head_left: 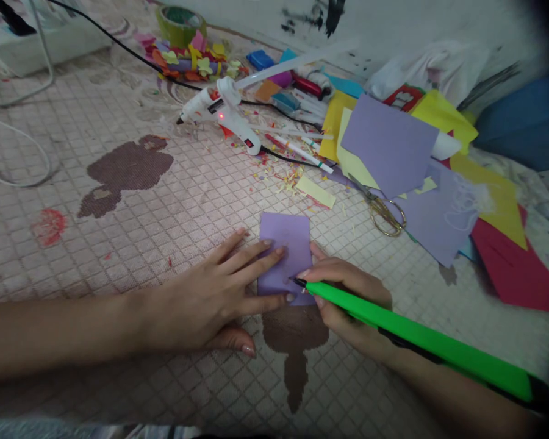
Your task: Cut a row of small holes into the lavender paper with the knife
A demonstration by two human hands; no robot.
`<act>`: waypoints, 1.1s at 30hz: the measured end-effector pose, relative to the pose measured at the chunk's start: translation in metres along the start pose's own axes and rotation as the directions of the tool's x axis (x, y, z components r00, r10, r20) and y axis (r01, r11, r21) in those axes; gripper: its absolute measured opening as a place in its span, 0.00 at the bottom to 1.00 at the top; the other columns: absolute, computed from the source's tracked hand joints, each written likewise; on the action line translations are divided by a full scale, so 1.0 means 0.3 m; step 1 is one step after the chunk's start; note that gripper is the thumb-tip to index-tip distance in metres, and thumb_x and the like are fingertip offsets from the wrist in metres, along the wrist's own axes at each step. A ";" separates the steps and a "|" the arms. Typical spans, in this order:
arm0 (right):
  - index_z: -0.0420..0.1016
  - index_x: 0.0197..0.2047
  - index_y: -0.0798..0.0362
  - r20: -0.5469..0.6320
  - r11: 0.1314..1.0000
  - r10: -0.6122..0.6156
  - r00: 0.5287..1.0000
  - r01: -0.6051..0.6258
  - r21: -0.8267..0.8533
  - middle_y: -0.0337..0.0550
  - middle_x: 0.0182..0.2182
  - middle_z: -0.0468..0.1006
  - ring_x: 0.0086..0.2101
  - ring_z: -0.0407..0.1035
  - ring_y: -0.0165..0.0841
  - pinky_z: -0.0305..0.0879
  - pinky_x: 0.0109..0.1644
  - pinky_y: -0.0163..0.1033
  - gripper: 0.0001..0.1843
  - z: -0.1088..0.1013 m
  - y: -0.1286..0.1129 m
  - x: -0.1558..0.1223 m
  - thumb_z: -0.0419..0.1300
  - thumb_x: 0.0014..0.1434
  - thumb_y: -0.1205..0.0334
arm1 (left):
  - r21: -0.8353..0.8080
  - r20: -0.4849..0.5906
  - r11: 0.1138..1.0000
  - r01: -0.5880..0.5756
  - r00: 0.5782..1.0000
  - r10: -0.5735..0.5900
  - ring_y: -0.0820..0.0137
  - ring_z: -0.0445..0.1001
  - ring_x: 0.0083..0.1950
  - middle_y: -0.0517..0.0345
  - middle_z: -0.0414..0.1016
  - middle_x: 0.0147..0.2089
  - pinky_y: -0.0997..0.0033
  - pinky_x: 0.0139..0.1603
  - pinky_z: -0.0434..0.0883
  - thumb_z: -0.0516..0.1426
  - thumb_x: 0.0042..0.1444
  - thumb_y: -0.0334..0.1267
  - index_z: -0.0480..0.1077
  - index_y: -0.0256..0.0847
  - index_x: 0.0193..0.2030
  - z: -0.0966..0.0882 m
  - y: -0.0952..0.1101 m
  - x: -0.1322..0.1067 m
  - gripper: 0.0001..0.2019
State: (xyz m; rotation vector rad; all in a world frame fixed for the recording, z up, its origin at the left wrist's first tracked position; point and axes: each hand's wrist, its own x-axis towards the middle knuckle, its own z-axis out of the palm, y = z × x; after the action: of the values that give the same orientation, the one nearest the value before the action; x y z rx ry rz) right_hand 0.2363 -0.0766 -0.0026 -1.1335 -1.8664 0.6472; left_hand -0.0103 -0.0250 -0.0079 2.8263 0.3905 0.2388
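Note:
A small purple paper rectangle [286,235] lies flat on the patterned cloth in front of me. Spread over its left side, my left hand [224,289] presses it down, fingers stretched out and thumb resting on the cloth. My right hand [352,292] grips a long bright green pen [393,323] close to its dark tip. That tip points at the lower right part of the purple paper, at or very near its surface; whether it touches I cannot tell.
A white glue gun [231,113], its red light on, lies beyond the paper, with a black cord. Gold-handled scissors [384,213] and coloured paper sheets [388,143] are to the right. Paper scraps, a green tape roll [180,27] and a power strip [41,49] lie farther back.

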 end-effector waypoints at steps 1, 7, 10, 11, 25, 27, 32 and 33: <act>0.77 0.43 0.45 -0.003 1.000 0.001 1.000 -0.001 0.004 0.37 0.32 0.83 0.33 0.78 0.32 0.66 0.66 0.54 0.14 0.001 0.001 -0.001 0.57 0.59 0.72 | 0.003 0.006 1.000 0.000 1.000 0.000 0.41 0.51 0.74 0.40 0.44 0.76 0.29 0.68 0.50 0.54 0.62 0.61 0.62 0.51 0.68 -0.001 0.000 0.000 0.31; 0.76 0.44 0.43 0.013 1.000 -0.005 1.000 0.005 0.000 0.37 0.33 0.83 0.33 0.79 0.34 0.66 0.66 0.57 0.14 0.005 0.005 -0.006 0.58 0.59 0.71 | 0.000 -0.025 1.000 0.002 1.000 -0.002 0.42 0.52 0.74 0.41 0.45 0.76 0.29 0.68 0.49 0.53 0.62 0.62 0.62 0.52 0.68 0.007 0.001 -0.003 0.31; 0.77 0.44 0.44 0.003 1.000 -0.005 1.000 0.005 0.001 0.37 0.33 0.83 0.33 0.78 0.34 0.66 0.66 0.57 0.14 0.005 0.007 -0.009 0.58 0.59 0.71 | -0.003 -0.021 1.000 0.005 1.000 -0.005 0.42 0.51 0.74 0.43 0.44 0.76 0.29 0.69 0.48 0.54 0.62 0.61 0.62 0.52 0.68 0.010 0.000 -0.003 0.31; 0.77 0.44 0.44 0.001 1.000 -0.008 1.000 0.008 0.001 0.37 0.33 0.83 0.33 0.78 0.34 0.66 0.66 0.57 0.14 0.005 0.007 -0.009 0.58 0.59 0.71 | -0.001 -0.018 1.000 0.005 1.000 -0.005 0.42 0.51 0.74 0.43 0.44 0.76 0.29 0.69 0.48 0.55 0.61 0.61 0.62 0.52 0.68 0.010 0.000 -0.003 0.32; 0.77 0.44 0.46 0.080 1.000 -0.016 0.997 0.018 -0.019 0.38 0.33 0.82 0.34 0.78 0.33 0.63 0.68 0.56 0.17 -0.001 0.003 -0.002 0.57 0.56 0.73 | -0.010 0.001 1.000 0.009 1.000 -0.009 0.43 0.49 0.75 0.41 0.44 0.76 0.29 0.69 0.47 0.52 0.63 0.61 0.61 0.53 0.69 0.010 -0.002 -0.003 0.30; 0.77 0.43 0.47 0.042 1.000 -0.013 0.999 0.012 0.018 0.39 0.33 0.82 0.33 0.78 0.33 0.64 0.66 0.56 0.15 -0.007 0.003 0.001 0.58 0.55 0.73 | -0.012 0.011 1.000 0.010 1.000 -0.009 0.42 0.49 0.75 0.39 0.44 0.76 0.28 0.69 0.47 0.52 0.64 0.60 0.61 0.52 0.69 0.008 -0.001 -0.001 0.30; 0.79 0.41 0.46 -0.039 0.987 0.135 0.990 -0.131 0.094 0.40 0.36 0.84 0.41 0.80 0.36 0.71 0.62 0.52 0.12 -0.026 0.016 -0.005 0.60 0.57 0.70 | -0.001 0.004 1.000 0.009 1.000 -0.009 0.40 0.51 0.74 0.36 0.46 0.75 0.27 0.67 0.49 0.51 0.64 0.61 0.62 0.52 0.68 0.011 0.003 -0.001 0.30; 0.80 0.41 0.46 -0.042 0.981 0.164 0.985 -0.159 0.108 0.40 0.37 0.85 0.44 0.80 0.37 0.70 0.62 0.51 0.12 -0.027 0.021 -0.008 0.61 0.57 0.70 | 0.003 -0.001 1.000 0.012 1.000 -0.012 0.40 0.51 0.73 0.36 0.46 0.75 0.27 0.67 0.50 0.51 0.64 0.61 0.61 0.52 0.68 0.013 0.004 -0.001 0.30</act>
State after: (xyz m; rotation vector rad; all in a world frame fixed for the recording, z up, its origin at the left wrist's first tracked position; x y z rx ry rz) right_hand 0.2465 -0.0758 -0.0041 -1.2301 -1.6890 0.7906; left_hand -0.0096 -0.0272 -0.0114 2.8260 0.4076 0.2369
